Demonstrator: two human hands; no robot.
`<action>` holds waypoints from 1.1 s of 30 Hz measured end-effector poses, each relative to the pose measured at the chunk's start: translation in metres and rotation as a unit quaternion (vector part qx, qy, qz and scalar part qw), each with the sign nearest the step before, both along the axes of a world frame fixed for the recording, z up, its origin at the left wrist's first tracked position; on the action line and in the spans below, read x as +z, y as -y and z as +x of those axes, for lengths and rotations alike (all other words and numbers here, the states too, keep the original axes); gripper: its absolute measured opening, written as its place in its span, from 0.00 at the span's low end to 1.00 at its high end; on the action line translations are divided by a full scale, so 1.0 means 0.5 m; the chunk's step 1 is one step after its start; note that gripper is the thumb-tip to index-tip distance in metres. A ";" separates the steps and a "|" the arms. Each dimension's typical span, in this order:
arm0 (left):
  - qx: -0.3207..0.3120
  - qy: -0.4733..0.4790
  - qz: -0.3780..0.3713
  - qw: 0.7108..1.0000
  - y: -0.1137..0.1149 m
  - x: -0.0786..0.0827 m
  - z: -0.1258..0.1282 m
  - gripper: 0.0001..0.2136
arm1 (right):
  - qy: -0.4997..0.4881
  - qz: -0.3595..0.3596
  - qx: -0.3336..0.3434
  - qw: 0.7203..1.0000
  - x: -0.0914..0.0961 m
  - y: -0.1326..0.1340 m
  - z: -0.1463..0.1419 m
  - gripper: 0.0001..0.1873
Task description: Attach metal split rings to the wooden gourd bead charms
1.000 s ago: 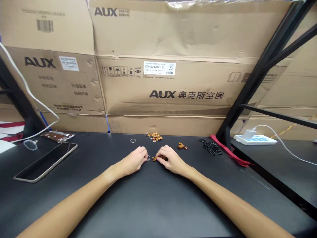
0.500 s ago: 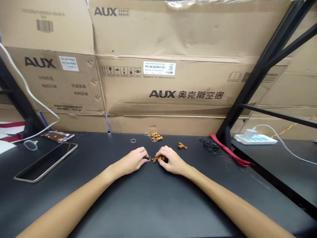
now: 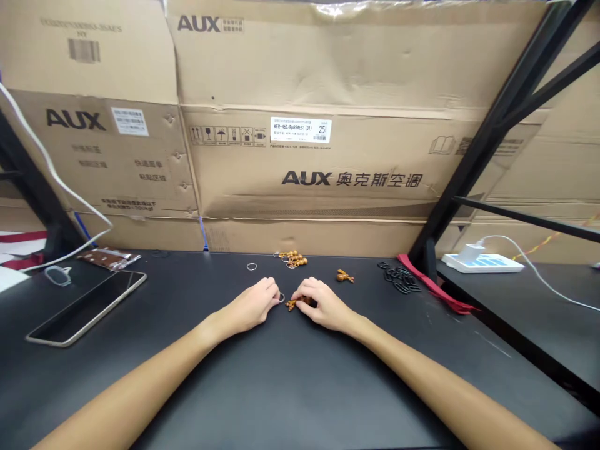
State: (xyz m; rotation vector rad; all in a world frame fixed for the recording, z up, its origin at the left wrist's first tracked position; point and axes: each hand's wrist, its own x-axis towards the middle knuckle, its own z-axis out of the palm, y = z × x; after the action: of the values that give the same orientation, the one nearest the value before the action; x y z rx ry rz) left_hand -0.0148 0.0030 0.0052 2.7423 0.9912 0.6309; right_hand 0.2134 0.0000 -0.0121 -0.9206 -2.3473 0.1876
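Observation:
Low over the black table, my left hand (image 3: 255, 304) pinches a small metal key ring (image 3: 282, 298) between thumb and fingers. Just to its right, my right hand (image 3: 321, 303) is closed around a brown beaded gourd pendant (image 3: 291, 305), whose beaded end points toward the ring. A small gap separates ring and pendant. Part of the pendant is hidden by the fingers. Beyond my hands lie a loose key ring (image 3: 252, 267) and a cluster of gourd pendants (image 3: 294, 259) with rings among them. Another gourd pendant (image 3: 345, 275) rests to the right of my right hand.
A phone (image 3: 89, 309), a brown packet (image 3: 109, 257) and clear plastic piece (image 3: 57, 275) lie at left. On the right are black rings (image 3: 400, 279), a red strap (image 3: 435, 287) and a white power strip (image 3: 482, 263). Cardboard (image 3: 300, 156) stands behind the table, beside black metal posts.
The thumb of my left hand has tucked in closer to the fingers around the ring. The gourd pendant in my right hand has shifted slightly left and down.

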 end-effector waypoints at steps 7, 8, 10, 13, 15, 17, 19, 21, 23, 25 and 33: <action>0.062 0.068 -0.034 0.995 0.008 -0.022 0.029 0.08 | -0.005 0.000 -0.002 1.000 0.002 0.005 -0.009 0.05; 0.065 0.070 -0.037 0.995 0.010 -0.023 0.034 0.09 | -0.006 0.000 -0.004 1.000 0.003 0.005 -0.009 0.05; 0.066 0.070 -0.037 0.995 0.014 -0.026 0.041 0.09 | -0.008 0.000 -0.010 1.000 0.002 0.006 -0.009 0.04; 0.066 0.069 -0.030 0.995 0.017 -0.028 0.044 0.09 | -0.011 -0.002 -0.019 1.000 0.002 0.007 -0.009 0.03; 0.068 0.068 -0.027 0.995 0.017 -0.029 0.044 0.09 | -0.013 -0.001 -0.026 1.000 0.002 0.007 -0.010 0.02; 0.069 0.067 -0.026 0.995 0.018 -0.028 0.043 0.09 | -0.015 0.002 -0.029 0.999 0.003 0.008 -0.011 0.02; 0.069 0.064 -0.026 0.995 0.019 -0.027 0.043 0.09 | -0.016 0.004 -0.032 0.999 0.004 0.009 -0.012 0.02; 0.070 0.060 -0.025 0.995 0.020 -0.026 0.043 0.09 | -0.016 0.003 -0.032 0.999 0.005 0.010 -0.013 0.03; 0.073 0.058 -0.025 0.995 0.019 -0.026 0.044 0.09 | -0.017 0.003 -0.032 0.999 0.007 0.011 -0.014 0.03; 0.078 0.057 -0.025 0.995 0.019 -0.026 0.044 0.09 | -0.019 0.006 -0.029 0.999 0.007 0.012 -0.015 0.04; 0.082 0.055 -0.028 0.995 0.016 -0.029 0.047 0.09 | -0.018 0.019 -0.036 0.999 0.004 0.014 -0.019 0.05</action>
State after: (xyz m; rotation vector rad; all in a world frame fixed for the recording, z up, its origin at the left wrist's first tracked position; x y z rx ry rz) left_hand 0.0085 -0.0051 -0.0092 2.5650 1.1969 0.7579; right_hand 0.2041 -0.0073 -0.0099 -0.9736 -2.2728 0.1300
